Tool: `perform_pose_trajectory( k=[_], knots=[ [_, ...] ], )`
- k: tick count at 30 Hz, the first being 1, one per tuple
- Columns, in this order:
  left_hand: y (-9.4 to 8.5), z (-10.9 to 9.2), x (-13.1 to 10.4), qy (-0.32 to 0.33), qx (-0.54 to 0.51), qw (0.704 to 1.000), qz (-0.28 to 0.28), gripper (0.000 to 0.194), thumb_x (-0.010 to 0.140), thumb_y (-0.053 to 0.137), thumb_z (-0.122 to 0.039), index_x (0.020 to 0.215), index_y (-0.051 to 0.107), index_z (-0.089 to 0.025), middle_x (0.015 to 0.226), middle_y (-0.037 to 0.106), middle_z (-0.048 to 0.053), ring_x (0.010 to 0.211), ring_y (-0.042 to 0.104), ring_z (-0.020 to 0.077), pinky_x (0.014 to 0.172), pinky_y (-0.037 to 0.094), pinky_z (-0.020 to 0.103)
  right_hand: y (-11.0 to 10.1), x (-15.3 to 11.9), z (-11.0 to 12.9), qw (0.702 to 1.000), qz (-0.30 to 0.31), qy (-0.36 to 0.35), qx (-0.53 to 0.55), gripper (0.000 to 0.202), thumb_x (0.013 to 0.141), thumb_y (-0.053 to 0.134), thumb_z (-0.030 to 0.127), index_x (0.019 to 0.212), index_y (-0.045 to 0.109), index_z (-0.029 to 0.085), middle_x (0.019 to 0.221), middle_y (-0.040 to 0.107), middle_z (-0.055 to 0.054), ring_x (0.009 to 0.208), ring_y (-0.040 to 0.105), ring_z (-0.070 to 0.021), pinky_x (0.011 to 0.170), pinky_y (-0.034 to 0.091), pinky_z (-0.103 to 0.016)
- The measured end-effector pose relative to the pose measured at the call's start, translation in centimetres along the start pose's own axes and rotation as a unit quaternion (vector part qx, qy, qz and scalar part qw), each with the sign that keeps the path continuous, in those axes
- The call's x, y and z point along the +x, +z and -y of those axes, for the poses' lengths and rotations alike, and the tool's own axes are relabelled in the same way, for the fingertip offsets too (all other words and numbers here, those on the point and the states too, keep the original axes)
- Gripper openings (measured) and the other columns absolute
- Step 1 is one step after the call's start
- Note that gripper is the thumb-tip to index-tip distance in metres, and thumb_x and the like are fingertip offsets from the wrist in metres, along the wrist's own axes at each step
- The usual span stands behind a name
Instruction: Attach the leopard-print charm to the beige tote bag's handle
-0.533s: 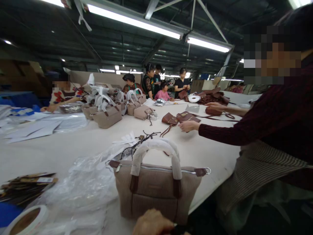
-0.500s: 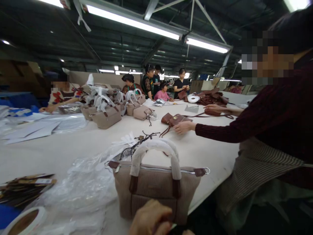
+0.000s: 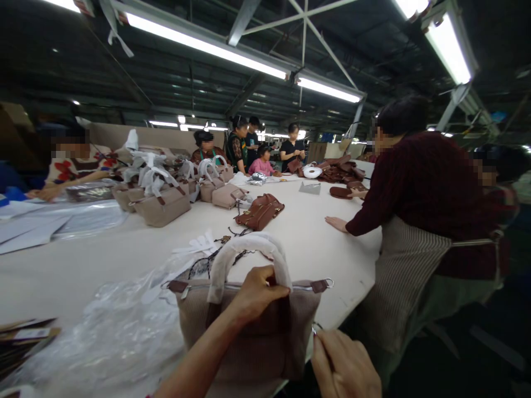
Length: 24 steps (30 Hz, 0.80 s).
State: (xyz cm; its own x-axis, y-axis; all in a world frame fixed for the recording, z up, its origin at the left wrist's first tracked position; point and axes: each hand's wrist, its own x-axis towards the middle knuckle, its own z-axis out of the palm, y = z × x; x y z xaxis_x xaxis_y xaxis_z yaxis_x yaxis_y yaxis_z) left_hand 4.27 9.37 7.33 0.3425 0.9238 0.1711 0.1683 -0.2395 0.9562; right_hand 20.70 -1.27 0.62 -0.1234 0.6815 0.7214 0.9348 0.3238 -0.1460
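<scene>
On the worktop (image 3: 83, 265) stood the beige handbag (image 3: 249, 326), handles already wrapped, nearest the edge. The left hand (image 3: 255, 293) gripped its handle base; the right hand (image 3: 346, 367) pinched a small metal piece, not yet attached.

My left hand (image 3: 255, 293) covers the handbag (image 3: 249, 326) front below its wrapped handle (image 3: 249, 254); my right hand (image 3: 344, 367), beside the handbag, is cut off by the bottom edge.

A long pale desk (image 3: 315, 243) carries a beige ribbed handbag (image 3: 249, 326) at its near edge, crumpled clear plastic (image 3: 112, 331) just beside it, a brown leather bag (image 3: 260, 211) mid-desk, more beige bags (image 3: 161, 202) farther back, white sheets (image 3: 37, 229) left.
</scene>
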Motion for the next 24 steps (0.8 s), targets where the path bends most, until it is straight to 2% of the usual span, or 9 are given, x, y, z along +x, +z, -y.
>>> perform_pose_trajectory(
  k=[4, 8, 11, 15, 21, 24],
  knots=[
    [0.3, 0.4, -0.1, -0.012, -0.025, 0.998, -0.055, 0.022, 0.06, 0.064, -0.034, 0.068, 0.059, -0.014, 0.062, 0.055, -0.001, 0.063, 0.047, 0.0145, 0.06, 0.033, 0.025, 0.9, 3.3, 1.8, 0.991, 0.017, 0.024, -0.131, 0.021, 0.082, 0.047, 0.012, 0.066, 0.055, 0.023, 0.063, 0.056, 0.0, 0.063, 0.05, -0.0185, 0.062, 0.023, -0.034],
    [1.2, 0.7, -0.6, -0.022, 0.012, 0.995, -0.098, 0.024, 0.061, 0.06, -0.038, 0.062, 0.053, -0.016, 0.057, 0.046, -0.004, 0.058, 0.041, 0.0133, 0.055, 0.029, 0.026, 1.6, 5.6, 4.0, 0.982, 0.036, 0.029, -0.18, 0.019, 0.075, 0.054, 0.007, 0.064, 0.057, 0.023, 0.063, 0.057, -0.001, 0.062, 0.051, -0.0213, 0.061, 0.02, -0.036],
    [1.6, 1.0, -0.9, -0.023, 0.04, 0.991, -0.123, 0.023, 0.06, 0.058, -0.039, 0.056, 0.048, -0.018, 0.054, 0.043, -0.004, 0.058, 0.039, 0.0135, 0.056, 0.028, 0.026, 1.9, 6.0, 4.9, 0.979, 0.06, 0.056, -0.188, 0.017, 0.077, 0.053, 0.009, 0.068, 0.06, 0.021, 0.064, 0.059, -0.003, 0.064, 0.052, -0.0231, 0.063, 0.022, -0.037],
    [1.8, 1.8, -1.1, -0.01, 0.009, 0.993, -0.117, 0.02, 0.06, 0.056, -0.036, 0.056, 0.047, -0.018, 0.055, 0.045, -0.003, 0.06, 0.041, 0.0143, 0.058, 0.03, 0.027, 2.2, 5.8, 5.1, 0.967, 0.123, 0.095, -0.204, 0.017, 0.081, 0.048, 0.011, 0.08, 0.063, 0.019, 0.072, 0.062, -0.007, 0.069, 0.053, -0.025, 0.067, 0.025, -0.039],
    [2.1, 2.8, -1.4, 0.019, -0.015, 0.994, -0.108, 0.017, 0.062, 0.053, -0.032, 0.057, 0.045, -0.019, 0.057, 0.045, -0.003, 0.061, 0.041, 0.0142, 0.058, 0.031, 0.026, 2.2, 6.0, 4.6, 0.965, 0.175, 0.076, -0.182, 0.023, 0.083, 0.044, 0.009, 0.079, 0.064, 0.019, 0.074, 0.063, -0.006, 0.072, 0.055, -0.0239, 0.065, 0.024, -0.037],
    [2.1, 2.9, -1.5, 0.019, -0.02, 0.993, -0.112, 0.016, 0.063, 0.054, -0.031, 0.056, 0.045, -0.019, 0.056, 0.045, -0.003, 0.06, 0.041, 0.0138, 0.058, 0.031, 0.026, 2.3, 6.0, 4.6, 0.964, 0.171, 0.082, -0.185, 0.022, 0.083, 0.044, 0.01, 0.079, 0.064, 0.02, 0.075, 0.063, -0.005, 0.073, 0.055, -0.0243, 0.065, 0.023, -0.037]
  ],
)
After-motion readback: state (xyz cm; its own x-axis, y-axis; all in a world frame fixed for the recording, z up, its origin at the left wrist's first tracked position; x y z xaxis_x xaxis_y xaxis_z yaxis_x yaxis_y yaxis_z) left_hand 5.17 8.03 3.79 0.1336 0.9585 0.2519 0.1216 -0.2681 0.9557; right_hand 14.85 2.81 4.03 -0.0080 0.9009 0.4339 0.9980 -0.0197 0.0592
